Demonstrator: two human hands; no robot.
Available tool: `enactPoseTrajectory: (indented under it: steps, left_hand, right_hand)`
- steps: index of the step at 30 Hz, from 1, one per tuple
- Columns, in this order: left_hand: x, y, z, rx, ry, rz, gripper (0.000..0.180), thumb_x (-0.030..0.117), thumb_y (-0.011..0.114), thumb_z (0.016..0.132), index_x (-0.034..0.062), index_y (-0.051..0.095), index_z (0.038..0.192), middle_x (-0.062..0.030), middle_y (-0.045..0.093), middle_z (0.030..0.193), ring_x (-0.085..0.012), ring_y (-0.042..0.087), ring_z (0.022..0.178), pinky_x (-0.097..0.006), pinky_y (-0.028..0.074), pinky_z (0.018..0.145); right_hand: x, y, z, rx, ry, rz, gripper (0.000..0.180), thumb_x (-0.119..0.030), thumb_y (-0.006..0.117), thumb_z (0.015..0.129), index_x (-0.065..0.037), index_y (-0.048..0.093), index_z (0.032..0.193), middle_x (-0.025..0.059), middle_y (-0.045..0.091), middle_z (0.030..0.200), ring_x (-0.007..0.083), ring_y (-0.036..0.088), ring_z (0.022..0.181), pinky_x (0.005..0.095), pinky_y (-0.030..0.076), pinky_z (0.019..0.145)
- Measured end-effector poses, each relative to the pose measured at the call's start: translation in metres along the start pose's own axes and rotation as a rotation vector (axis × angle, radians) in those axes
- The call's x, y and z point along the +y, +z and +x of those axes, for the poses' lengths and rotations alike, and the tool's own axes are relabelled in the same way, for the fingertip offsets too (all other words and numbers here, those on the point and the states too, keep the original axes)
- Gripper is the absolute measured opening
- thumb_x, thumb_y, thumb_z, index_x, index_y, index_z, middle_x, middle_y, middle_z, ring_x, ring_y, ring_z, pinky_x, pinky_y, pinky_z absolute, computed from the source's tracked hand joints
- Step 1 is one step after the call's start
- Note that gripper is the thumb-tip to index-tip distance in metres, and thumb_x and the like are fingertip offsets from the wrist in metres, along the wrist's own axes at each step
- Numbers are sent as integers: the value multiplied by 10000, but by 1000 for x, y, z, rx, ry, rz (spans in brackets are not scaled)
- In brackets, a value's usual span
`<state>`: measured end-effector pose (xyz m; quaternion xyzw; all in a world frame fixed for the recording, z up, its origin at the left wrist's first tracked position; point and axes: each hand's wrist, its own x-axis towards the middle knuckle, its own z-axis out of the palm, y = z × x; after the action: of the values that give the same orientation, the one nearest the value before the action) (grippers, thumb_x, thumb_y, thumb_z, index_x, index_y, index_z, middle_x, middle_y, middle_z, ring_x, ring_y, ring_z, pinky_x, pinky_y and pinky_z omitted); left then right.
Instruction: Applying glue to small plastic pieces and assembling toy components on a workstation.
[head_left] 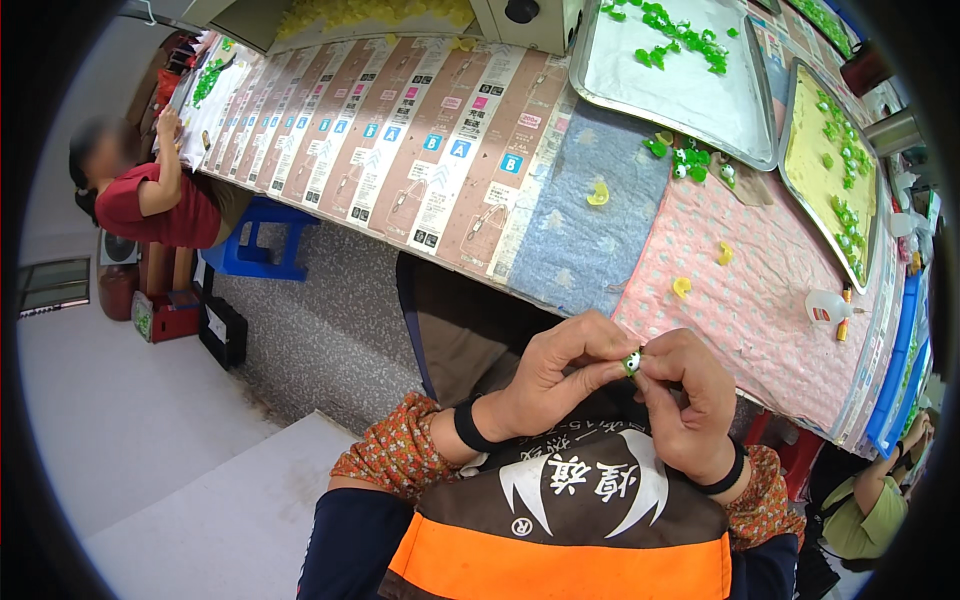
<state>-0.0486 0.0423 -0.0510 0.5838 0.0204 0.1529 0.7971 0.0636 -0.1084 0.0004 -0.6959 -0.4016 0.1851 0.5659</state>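
My left hand (560, 375) and my right hand (685, 400) meet above my lap, just in front of the table edge. Both pinch one small green and white toy piece (632, 361) between their fingertips. Black bands circle both wrists, over patterned sleeves. More small green pieces (690, 160) lie in a cluster on the pink quilted cloth (760, 300) beyond my hands. A few yellow pieces (681, 287) are scattered on the cloth closer to me.
Two metal trays (690, 100) (800, 160) hold green pieces at the back. A small white bottle (826, 306) lies on the cloth at right. Printed cardboard sheets (400, 130) cover the table's left. A person in red (150, 200) sits far left beside a blue stool (262, 245); another person (880, 500) is at lower right.
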Motion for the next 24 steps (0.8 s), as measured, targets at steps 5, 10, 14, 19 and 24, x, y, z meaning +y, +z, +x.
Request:
enactPoseTrajectory:
  steps: [5, 10, 14, 19, 24]
  left_hand:
    - [7, -1, 4, -3, 9, 91, 248, 1, 643, 954, 6, 630, 1202, -82, 606, 1072, -126, 631, 986, -261, 529, 827]
    - [17, 9, 9, 52, -118, 83, 377, 47, 644, 959, 30, 580, 1330, -71, 623, 1135, -111, 632, 991, -265, 540, 799]
    - [22, 3, 6, -48, -243, -31, 428, 48, 602, 989, 5, 476, 1395, -104, 573, 1234, -155, 627, 1060, -307, 560, 908]
    - [26, 8, 8, 65, -283, -75, 222, 102, 566, 1025, 8, 499, 1215, -82, 619, 1106, -124, 651, 966, -274, 575, 819]
    - [24, 8, 9, 96, -432, -348, 202, 162, 528, 1048, 45, 449, 1193, -91, 613, 1015, -155, 669, 902, -311, 615, 766]
  right_hand:
    - [-6, -3, 2, 10, 158, 137, 150, 140, 629, 823, 20, 603, 908, 101, 614, 852, 151, 640, 697, 256, 503, 612]
    - [-15, -10, 13, -38, 421, 299, 68, 39, 610, 943, 34, 612, 1011, 73, 669, 924, 90, 662, 774, 223, 551, 641]
    - [-16, -25, 23, -142, 493, 273, 80, -14, 614, 962, 37, 613, 1024, 77, 677, 940, 88, 657, 784, 230, 569, 650]
    - [-24, -29, 32, -183, 545, 284, 69, -11, 615, 959, 30, 623, 1014, 73, 667, 935, 89, 655, 797, 227, 567, 649]
    - [-16, -24, 29, -157, 519, 376, 105, 4, 627, 934, 22, 629, 1037, 70, 639, 971, 94, 650, 805, 232, 555, 668]
